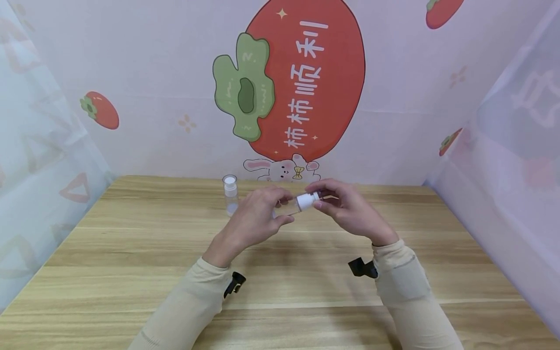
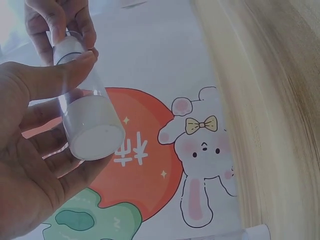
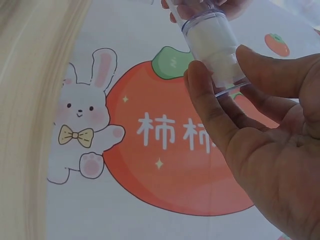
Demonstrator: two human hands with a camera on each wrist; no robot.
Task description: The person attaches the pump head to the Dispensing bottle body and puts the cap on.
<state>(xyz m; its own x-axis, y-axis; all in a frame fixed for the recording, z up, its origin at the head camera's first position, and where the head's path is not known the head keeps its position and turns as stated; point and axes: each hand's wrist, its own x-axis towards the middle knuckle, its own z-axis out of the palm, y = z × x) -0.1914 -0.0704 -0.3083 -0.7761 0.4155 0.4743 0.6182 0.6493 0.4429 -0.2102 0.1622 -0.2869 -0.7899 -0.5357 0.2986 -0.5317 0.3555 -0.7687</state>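
A clear pump bottle (image 1: 290, 208) with a white top is held tilted in the air above the table. My left hand (image 1: 257, 214) grips its transparent body, thumb on one side and fingers on the other; the whitish base (image 2: 97, 132) shows in the left wrist view. At the other end, my right hand (image 1: 347, 206) pinches the clear cap (image 3: 215, 52) over the white pump head between thumb and fingers. Behind the left hand, a second clear bottle (image 1: 230, 192) with a white pump stands upright on the table.
The wooden table (image 1: 280, 301) runs back to a printed cloth (image 1: 166, 141) with a large red persimmon and a rabbit. Cloth sides (image 1: 35, 160) rise at left and right. Both forearms carry small black wrist mounts (image 1: 234, 284).
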